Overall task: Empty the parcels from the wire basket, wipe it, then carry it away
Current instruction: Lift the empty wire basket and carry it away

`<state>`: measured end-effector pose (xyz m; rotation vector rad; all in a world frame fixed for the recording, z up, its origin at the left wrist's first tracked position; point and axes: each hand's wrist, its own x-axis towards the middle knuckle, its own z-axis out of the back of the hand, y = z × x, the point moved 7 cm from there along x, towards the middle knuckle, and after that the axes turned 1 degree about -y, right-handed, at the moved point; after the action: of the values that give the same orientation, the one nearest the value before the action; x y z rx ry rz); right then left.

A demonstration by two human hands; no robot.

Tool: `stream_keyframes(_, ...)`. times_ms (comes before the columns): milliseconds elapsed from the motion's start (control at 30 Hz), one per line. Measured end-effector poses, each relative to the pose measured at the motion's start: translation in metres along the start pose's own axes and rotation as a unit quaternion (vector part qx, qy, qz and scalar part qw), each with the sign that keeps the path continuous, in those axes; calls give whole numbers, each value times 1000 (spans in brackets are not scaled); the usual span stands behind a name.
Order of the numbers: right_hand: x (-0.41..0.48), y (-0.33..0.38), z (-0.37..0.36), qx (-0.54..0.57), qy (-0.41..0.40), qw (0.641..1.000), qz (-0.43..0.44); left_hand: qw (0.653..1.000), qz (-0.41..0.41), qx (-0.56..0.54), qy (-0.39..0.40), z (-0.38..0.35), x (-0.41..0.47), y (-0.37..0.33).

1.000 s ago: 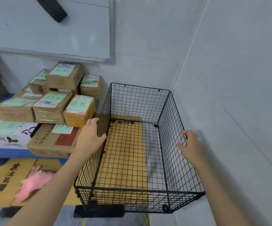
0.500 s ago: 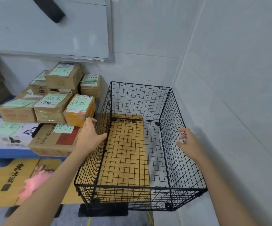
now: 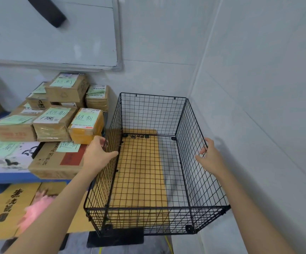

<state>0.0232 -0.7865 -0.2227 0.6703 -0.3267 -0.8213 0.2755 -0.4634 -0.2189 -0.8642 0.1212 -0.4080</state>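
Observation:
The black wire basket [image 3: 152, 114] stands open-topped in the room's corner with nothing inside; yellow cardboard shows through its mesh floor. My left hand [image 3: 98, 154] grips the top rim of its left wall. My right hand [image 3: 210, 158] grips the top rim of its right wall. Several taped parcels [image 3: 51, 123] with green labels are stacked to the left of the basket, apart from it. A pink cloth [image 3: 36, 209] lies on the floor cardboard at lower left, partly hidden by my left forearm.
White walls close in behind and to the right of the basket. A whiteboard [image 3: 56, 43] hangs above the parcels. A blue platform [image 3: 5, 177] carries the stack. A black plate [image 3: 115, 237] lies under the basket's front edge, and yellow cardboard [image 3: 3, 206] covers the floor on the left.
Both hands keep hold of the basket's side walls. The basket appears to have risen slightly and sits a bit closer to me; the view has shifted a little.

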Motion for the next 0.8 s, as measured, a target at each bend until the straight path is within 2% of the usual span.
stream_keyframes(333,9,-12,-5,105,21,992,-69,995,8,-90,37,-5,-1,-2)
stream_keyframes(800,13,-13,-7,119,50,987,-98,993,18,-111,40,-3,0,0)
